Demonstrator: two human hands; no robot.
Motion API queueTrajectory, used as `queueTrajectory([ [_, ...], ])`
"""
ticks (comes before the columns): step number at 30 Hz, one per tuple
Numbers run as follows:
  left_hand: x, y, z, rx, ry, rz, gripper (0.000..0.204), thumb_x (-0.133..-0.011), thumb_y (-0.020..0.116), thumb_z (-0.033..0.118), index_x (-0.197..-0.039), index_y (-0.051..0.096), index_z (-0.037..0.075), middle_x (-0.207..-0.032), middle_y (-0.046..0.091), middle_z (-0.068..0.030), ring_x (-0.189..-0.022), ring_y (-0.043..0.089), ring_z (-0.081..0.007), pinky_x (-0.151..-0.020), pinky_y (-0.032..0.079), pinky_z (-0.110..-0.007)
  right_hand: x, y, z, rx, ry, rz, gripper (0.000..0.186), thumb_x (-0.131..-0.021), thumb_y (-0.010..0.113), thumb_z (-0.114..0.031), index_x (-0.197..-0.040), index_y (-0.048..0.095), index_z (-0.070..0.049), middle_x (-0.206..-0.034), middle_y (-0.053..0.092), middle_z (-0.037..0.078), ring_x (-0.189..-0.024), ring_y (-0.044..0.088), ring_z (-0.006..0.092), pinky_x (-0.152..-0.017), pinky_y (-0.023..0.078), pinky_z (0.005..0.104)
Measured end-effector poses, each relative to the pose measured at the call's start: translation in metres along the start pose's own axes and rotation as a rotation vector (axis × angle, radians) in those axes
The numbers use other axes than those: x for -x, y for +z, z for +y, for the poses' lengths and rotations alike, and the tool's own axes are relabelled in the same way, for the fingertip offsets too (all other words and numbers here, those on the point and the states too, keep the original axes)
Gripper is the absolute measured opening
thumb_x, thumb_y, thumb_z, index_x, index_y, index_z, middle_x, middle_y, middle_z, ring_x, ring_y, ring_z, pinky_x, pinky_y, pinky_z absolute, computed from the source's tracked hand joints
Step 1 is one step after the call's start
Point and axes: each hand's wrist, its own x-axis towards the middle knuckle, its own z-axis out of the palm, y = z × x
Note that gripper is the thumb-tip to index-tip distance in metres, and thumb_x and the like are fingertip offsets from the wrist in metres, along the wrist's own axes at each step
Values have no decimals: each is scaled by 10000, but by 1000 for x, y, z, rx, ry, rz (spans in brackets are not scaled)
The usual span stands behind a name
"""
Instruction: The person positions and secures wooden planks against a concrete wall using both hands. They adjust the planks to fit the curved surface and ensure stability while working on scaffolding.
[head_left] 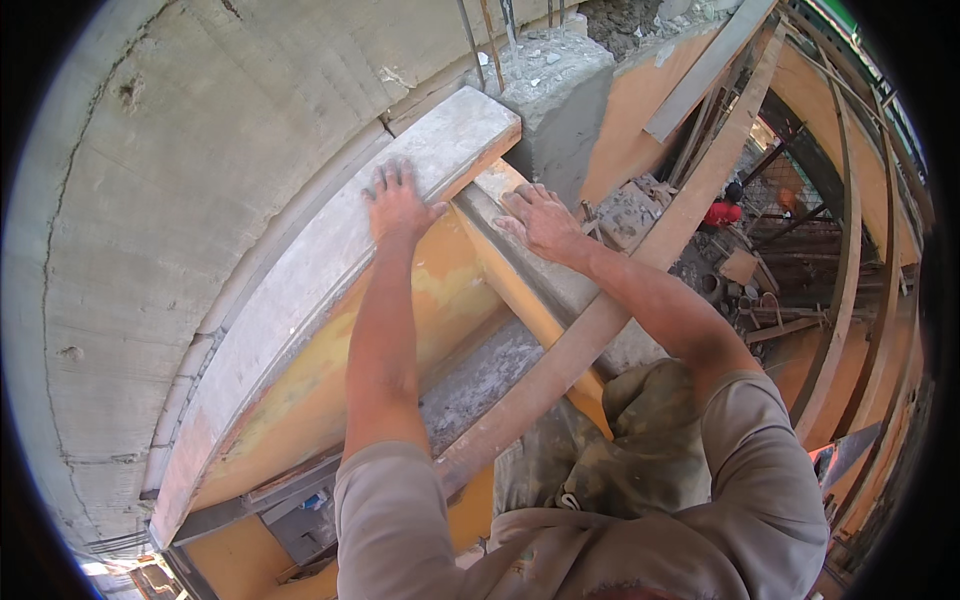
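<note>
My left hand lies flat with its fingers spread on a long whitish ledge, whose front edge drops to a yellow-orange wall face. To its right, my right hand rests on a grey-topped orange wall that meets the ledge near its far end. Its fingers are stretched and slightly bent, with nothing held in them. Both hands look dusty.
A wooden beam crosses diagonally in front of me. At the far end stands a rough concrete block with rebar. A concrete wall rises on the left. Far below on the right, a person in red is among rubble.
</note>
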Motion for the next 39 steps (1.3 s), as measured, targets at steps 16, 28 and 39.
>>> queueTrajectory([
  [16,1,-15,3,-19,-43,-29,1072,-750,772,589,-1572,247,145,-1633,256,-99,-1507,232,-288,-1192,250,-552,8,0,25,108,-511,184,423,-970,534,-486,-1006,589,-68,-1002,568,131,-1025,569,300,-977,426,463],
  [28,2,-1,9,-30,-30,4,1110,-728,763,637,-1576,243,144,-1633,263,-88,-1511,226,-279,-1199,245,-541,11,-3,27,172,-498,22,441,-966,538,-499,-984,584,-61,-1005,563,136,-1025,570,303,-907,459,464],
  [39,6,-34,26,-146,-164,-227,1155,-761,745,616,-1597,124,116,-1661,136,-144,-1530,133,-336,-1185,154,-646,118,-162,-7,-24,45,177,438,-957,591,-438,-1124,601,-33,-1099,583,168,-1082,582,345,-919,494,458],
])
